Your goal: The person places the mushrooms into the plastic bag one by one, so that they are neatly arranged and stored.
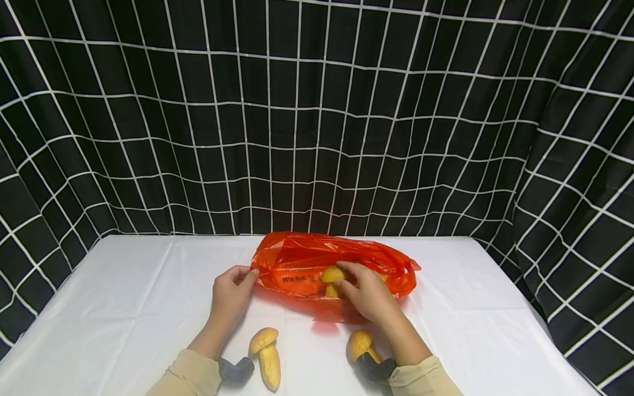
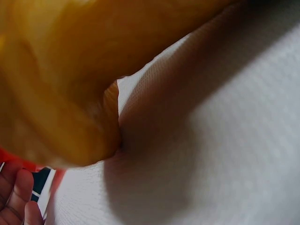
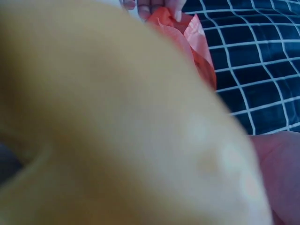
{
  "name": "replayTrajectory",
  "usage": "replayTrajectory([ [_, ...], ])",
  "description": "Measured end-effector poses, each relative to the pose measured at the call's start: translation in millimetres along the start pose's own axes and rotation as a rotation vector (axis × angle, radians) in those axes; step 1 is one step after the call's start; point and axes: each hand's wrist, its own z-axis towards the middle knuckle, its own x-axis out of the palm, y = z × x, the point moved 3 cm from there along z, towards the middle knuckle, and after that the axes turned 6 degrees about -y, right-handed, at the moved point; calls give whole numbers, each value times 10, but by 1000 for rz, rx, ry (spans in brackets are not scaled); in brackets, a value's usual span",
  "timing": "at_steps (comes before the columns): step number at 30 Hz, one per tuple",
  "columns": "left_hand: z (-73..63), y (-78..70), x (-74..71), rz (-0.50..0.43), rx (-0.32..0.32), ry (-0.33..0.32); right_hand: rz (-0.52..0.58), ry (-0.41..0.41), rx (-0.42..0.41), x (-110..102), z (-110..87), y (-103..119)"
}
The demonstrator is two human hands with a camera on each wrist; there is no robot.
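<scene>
A red plastic bag point(image 1: 297, 256) lies on its side across the back of the table, its mouth spread toward me. My left hand point(image 1: 231, 291) pinches the left edge of the mouth between thumb and fingers. Inside the mouth my right hand point(image 1: 369, 289) grips a yellow mushroom point(image 1: 332, 273) by its cap, stem downward. A bit of yellow shows in the bag behind the right hand. Beneath my left wrist a second mushroom point(image 1: 269, 357) lies on the cloth, large in the left wrist view. Under my right wrist is a third mushroom point(image 1: 360, 344), blurred and filling most of the right wrist view.
A white cloth covers the table point(image 1: 134, 313). Behind and at the sides hangs a black curtain point(image 1: 317, 121) with a white grid. Dark wrist mounts point(image 1: 236, 370) stick out beside the mushrooms on the cloth, the right one overlapping the third mushroom's stem.
</scene>
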Motion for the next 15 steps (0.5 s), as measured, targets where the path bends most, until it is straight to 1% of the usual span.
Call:
replayTrajectory([
  [4, 1, 3, 1, 7, 4, -1, 7, 4, 4, 7, -6, -13],
  [8, 4, 1, -1, 12, 2, 0, 7, 11, -21, 11, -18, -21],
  [15, 9, 11, 1, 23, -4, 5, -19, 48, -28, 27, -15, -42],
])
